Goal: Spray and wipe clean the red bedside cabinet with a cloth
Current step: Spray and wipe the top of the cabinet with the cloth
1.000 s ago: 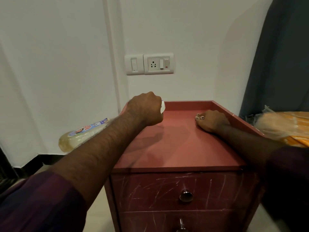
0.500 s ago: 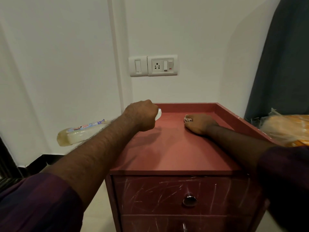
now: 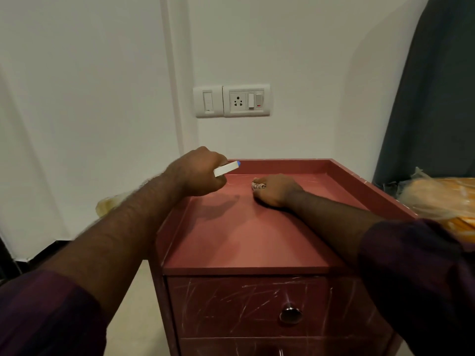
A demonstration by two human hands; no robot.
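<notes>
Obs.: Cabinet point(image 3: 244, 235) stands against the wall, directly below the socket point(image 3: 245, 100). Its top carries a raised rim point(image 3: 280, 161) on left, back and right; the front edge looks flat, with no lip.

Left hand point(image 3: 198, 173): hovers above the cabinet's back-left corner, fist closed around the head of the bottle point(image 3: 225, 170). Only the white spray head and its blue tip point(image 3: 238, 163) show; the trigger finger is hidden. The tip points right, across the top, towards the right hand.

Right hand point(image 3: 276, 190): rests knuckles-up on the cabinet top near the back, fingers curled over the cloth point(image 3: 258, 186). Only a small patterned edge of cloth shows past the fingertips.

Stage (judgement): spraying or about to spray; no wet patch can be made out on the top.

Risks:
1. The tip aims at the right hand, which sits close by. A squeeze now probably wets knuckles and cloth rather than the surface.
2. The socket sits just above the cabinet's back rim. A tilt upward, or a fine mist, could put liquid on it.
3. With no front lip, excess liquid may run over the front edge onto the scratched drawer point(image 3: 246, 307) and knob point(image 3: 290, 314).
4. The rim corners can trap liquid; the cloth is bunched small and may skip them.
5. A bag point(image 3: 442, 201) lies beside the cabinet's right rim; overspray to the right lands on it.
</notes>
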